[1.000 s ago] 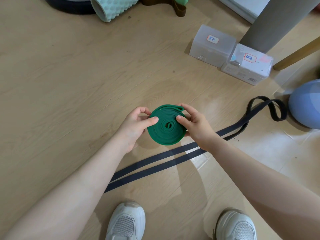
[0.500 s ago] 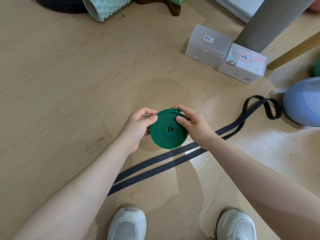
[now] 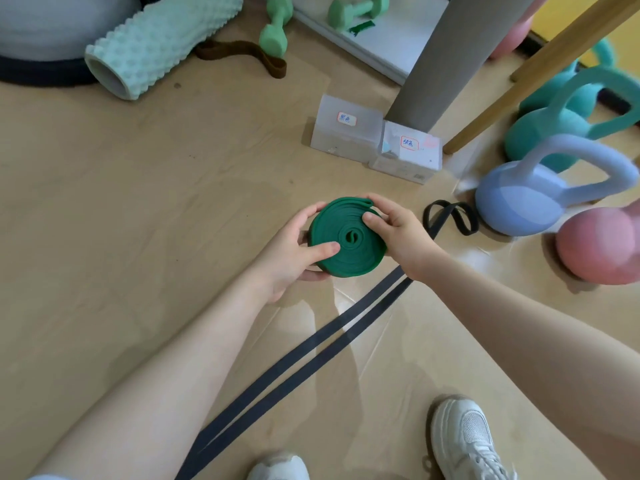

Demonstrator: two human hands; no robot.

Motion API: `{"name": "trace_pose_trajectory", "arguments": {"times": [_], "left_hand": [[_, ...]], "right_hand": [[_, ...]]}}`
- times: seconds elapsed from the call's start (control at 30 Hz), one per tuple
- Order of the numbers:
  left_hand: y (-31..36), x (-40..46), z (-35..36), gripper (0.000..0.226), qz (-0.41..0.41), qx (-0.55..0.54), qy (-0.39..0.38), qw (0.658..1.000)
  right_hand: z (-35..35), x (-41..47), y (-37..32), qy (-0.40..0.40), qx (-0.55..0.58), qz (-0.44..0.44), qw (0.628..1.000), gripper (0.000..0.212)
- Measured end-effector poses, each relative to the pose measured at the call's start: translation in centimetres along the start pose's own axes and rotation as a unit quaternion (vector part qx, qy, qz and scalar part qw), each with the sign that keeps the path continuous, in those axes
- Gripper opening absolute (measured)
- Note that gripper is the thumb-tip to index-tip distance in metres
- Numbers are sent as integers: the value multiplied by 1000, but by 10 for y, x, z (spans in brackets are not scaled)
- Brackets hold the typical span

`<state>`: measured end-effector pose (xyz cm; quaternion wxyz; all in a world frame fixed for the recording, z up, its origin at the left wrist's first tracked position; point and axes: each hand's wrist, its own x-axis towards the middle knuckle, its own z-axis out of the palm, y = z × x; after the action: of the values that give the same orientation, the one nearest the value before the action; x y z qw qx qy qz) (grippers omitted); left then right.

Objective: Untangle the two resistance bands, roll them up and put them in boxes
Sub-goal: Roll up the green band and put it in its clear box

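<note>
Two hands clamp one rolled green band point(image 3: 347, 237): left hand point(image 3: 289, 252) and right hand point(image 3: 398, 233) both pinching its coil. One black band point(image 3: 294, 362) lies on the floor; two boxes point(image 3: 375, 140) sit beyond.

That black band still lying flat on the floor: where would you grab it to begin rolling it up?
Probably at its looped end near the blue kettlebell, coming from above. The black band lies flat as two long strips, and that curled end lifts slightly off the floor, giving fingers an edge to pinch.
</note>
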<state>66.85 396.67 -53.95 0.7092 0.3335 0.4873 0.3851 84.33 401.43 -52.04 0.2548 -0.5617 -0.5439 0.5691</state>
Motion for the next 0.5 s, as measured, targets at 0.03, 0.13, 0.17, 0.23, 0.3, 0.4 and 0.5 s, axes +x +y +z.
{"name": "trace_pose_trajectory", "arguments": {"times": [0.03,0.13,0.17,0.23,0.3,0.4,0.5], "left_hand": [[7,3,2,58,4,-3,-6,1000],[20,19,13,67,17,10,3,1000],[22,26,17,67,19,13,12,1000],[21,41,25,66,25,12,34,999],[18,58,33,63,37,8,70,997],[17,87,44,54,50,-15,116,992],[22,118,59,48,56,-18,149,987]], "right_hand": [[-3,0,-7,11,11,-7,1000,25],[-13,7,-19,36,41,-21,998,25],[-16,10,-19,46,46,-23,998,26],[-23,22,-13,74,50,-24,996,26],[-31,36,-6,96,57,-19,994,26],[-49,61,3,107,83,-2,991,25],[-72,86,9,115,122,4,986,26]]}}
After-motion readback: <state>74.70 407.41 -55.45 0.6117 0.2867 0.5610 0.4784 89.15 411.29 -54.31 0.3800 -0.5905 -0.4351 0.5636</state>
